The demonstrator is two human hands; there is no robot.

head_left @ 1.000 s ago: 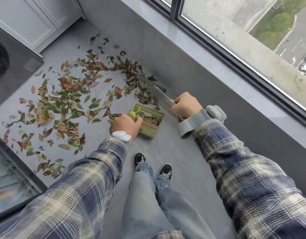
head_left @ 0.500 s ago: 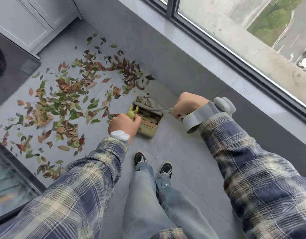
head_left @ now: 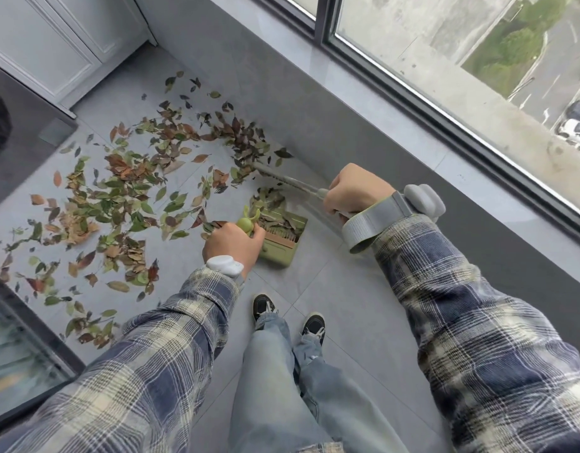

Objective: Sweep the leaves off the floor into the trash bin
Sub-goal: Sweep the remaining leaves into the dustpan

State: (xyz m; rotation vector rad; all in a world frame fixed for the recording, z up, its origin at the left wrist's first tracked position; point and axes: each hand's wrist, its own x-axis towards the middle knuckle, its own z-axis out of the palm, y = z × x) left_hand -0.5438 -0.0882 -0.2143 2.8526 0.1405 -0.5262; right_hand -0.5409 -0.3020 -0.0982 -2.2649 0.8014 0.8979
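Green and brown leaves (head_left: pixel 118 197) lie scattered over the grey tile floor (head_left: pixel 331 289). A green dustpan (head_left: pixel 287 245) stands on the floor with leaves inside it. My left hand (head_left: pixel 231 245) grips the green knob at the top of the dustpan's handle. My right hand (head_left: pixel 355 192) grips the metal handle of a broom (head_left: pixel 287 179), which slants left toward the leaves by the wall. The broom's head is blurred among those leaves. No trash bin is in view.
A grey wall (head_left: pixel 314 103) under a window sill (head_left: pixel 412 125) runs along the right. White cabinet doors (head_left: pixel 53 37) stand at the far left, a dark appliance (head_left: pixel 17 148) beside them, a glass-fronted frame (head_left: pixel 17 348) at lower left. My shoes (head_left: pixel 288 317) stand behind the dustpan.
The broom swept toward the dustpan and has swung back out to the leaves by the wall. More leaves lie in the dustpan. My left hand has stayed on the knob.
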